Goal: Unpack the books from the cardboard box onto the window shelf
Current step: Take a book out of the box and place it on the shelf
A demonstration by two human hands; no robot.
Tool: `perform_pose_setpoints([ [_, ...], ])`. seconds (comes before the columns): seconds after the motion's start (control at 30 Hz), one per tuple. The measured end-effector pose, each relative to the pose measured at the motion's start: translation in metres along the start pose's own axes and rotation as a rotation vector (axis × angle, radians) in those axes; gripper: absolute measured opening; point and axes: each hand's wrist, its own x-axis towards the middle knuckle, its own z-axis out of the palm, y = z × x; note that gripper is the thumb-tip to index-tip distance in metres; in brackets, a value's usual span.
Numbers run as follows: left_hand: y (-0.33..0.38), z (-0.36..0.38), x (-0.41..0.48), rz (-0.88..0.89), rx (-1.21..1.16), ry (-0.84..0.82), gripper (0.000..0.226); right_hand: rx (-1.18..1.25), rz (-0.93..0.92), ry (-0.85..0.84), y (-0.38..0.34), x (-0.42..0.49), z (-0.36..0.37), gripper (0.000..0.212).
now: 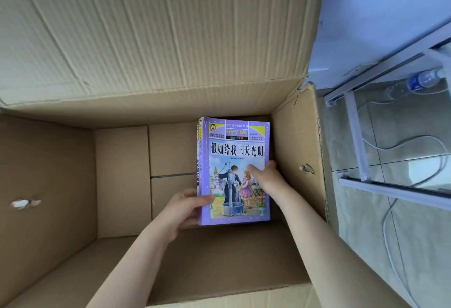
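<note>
I look down into a large open cardboard box (56, 173). At its right side lies a small stack of books, topped by a purple book (234, 161) with a picture cover and Chinese title. My left hand (188, 210) grips the stack's lower left edge, thumb on the cover. My right hand (267, 176) holds the right edge, thumb lying across the cover. At least one more book spine shows under the purple one on the left. How deep the stack goes is hidden.
The box's far flap (158, 27) stands open above. To the right is a tiled floor (402, 222) with a white metal frame (356, 137), a white cable (390, 246) and a plastic water bottle (422, 80). A white wall (378, 2) rises at upper right.
</note>
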Motion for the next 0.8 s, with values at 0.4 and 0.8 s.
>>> perform_pose_setpoints([
  [0.4,0.009,-0.03,-0.039,0.123,0.015,-0.146,0.058,0.315,0.011,-0.123,-0.013,-0.045,-0.019,0.029],
  [0.8,-0.056,-0.136,-0.247,0.602,-0.036,-0.01,0.045,0.165,-0.506,-0.294,-0.078,-0.266,0.024,0.03],
])
